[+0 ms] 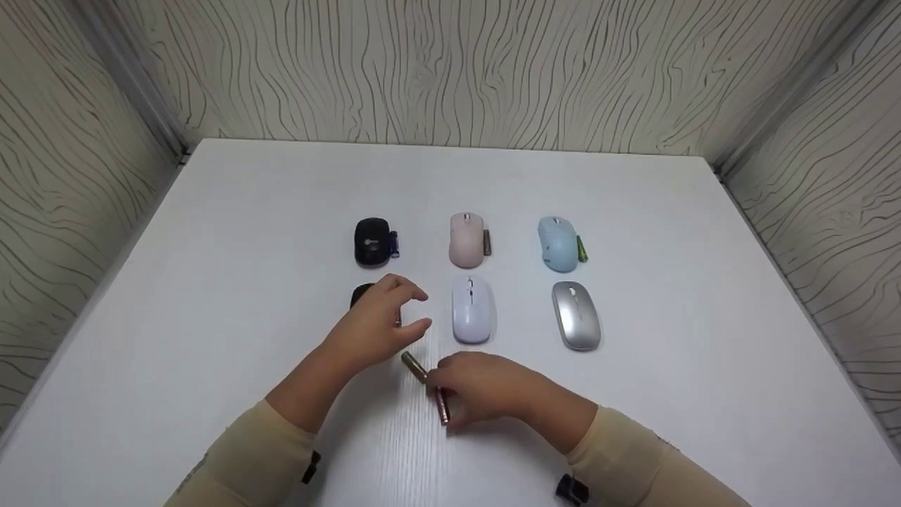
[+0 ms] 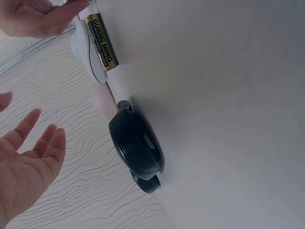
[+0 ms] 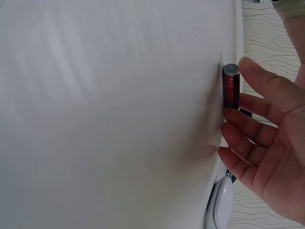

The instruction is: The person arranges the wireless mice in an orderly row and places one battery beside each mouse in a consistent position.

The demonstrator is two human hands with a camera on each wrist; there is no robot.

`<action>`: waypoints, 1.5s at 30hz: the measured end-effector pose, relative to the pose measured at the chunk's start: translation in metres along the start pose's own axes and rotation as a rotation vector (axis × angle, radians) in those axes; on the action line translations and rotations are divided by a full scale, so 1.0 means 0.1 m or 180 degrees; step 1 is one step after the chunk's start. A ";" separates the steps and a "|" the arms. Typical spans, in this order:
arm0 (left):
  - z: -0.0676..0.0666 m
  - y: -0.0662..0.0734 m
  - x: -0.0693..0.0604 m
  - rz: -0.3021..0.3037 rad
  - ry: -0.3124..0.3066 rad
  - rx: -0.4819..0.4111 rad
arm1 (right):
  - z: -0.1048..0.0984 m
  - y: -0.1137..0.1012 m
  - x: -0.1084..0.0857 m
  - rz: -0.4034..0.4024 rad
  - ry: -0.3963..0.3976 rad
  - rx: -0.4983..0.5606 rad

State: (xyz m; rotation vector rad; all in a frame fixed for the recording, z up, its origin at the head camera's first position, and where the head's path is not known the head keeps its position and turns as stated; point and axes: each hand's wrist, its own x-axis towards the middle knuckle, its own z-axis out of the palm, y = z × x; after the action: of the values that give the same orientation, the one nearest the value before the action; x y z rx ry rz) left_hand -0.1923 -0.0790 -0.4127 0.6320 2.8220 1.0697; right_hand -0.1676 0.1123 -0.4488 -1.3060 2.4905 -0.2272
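My left hand [image 1: 369,327] hovers over the lower black mouse [image 1: 360,292], partly covering it, with thumb and fingers spread apart and nothing between them. A battery's end [image 2: 123,105] shows beside that mouse in the left wrist view. My right hand [image 1: 486,387] is low over the table, holding a red battery [image 3: 231,88] between thumb and fingertips. Just beyond it lies a gold-and-black battery [image 2: 101,42] marked GUANG MING; the right fingertips are at its near end, and whether they touch it I cannot tell.
Behind stand a black mouse [image 1: 372,241], a pink mouse [image 1: 466,241] and a blue mouse [image 1: 558,244], each with a battery at its right side. A white mouse [image 1: 471,310] and a silver mouse [image 1: 576,316] sit in the front row. Patterned walls [image 1: 422,70] border the white table [image 1: 704,352].
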 end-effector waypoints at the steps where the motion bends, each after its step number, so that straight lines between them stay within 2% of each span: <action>1: 0.00 0.00 0.00 0.0014 0.0006 0.0017 | 0.01 -0.01 0.00 0.0033 0.0003 -0.0081; 5: 0.01 0.01 0.01 0.0012 0.0007 0.0014 | 0.02 -0.04 0.00 0.0047 0.0069 -0.0406; 8: 0.00 0.01 0.00 -0.0008 -0.0010 -0.0007 | 0.02 -0.01 0.00 0.0037 0.0134 -0.0498; 21: 0.02 0.00 0.01 0.0002 -0.0016 0.0094 | -0.01 0.00 0.00 0.0512 0.0032 -0.0420; 28: 0.03 0.01 0.01 -0.0111 -0.0081 0.0139 | -0.02 0.03 0.00 0.0613 -0.0090 -0.0368; 34: 0.03 0.01 0.00 -0.0097 -0.0094 0.0104 | -0.03 0.03 0.00 0.0740 -0.0124 -0.0248; 39: 0.04 -0.01 0.00 -0.0075 -0.0084 0.0128 | -0.04 0.03 -0.02 0.0726 -0.0047 -0.0257; 45: 0.04 0.00 0.01 -0.0198 -0.0173 0.0145 | -0.03 0.06 -0.03 0.0709 0.0052 -0.0257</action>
State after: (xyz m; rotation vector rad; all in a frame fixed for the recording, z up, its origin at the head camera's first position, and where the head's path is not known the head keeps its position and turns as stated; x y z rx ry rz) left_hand -0.1922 -0.0759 -0.4159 0.5637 2.8068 0.9659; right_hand -0.1715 0.1175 -0.4472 -1.0469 2.6572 -0.0860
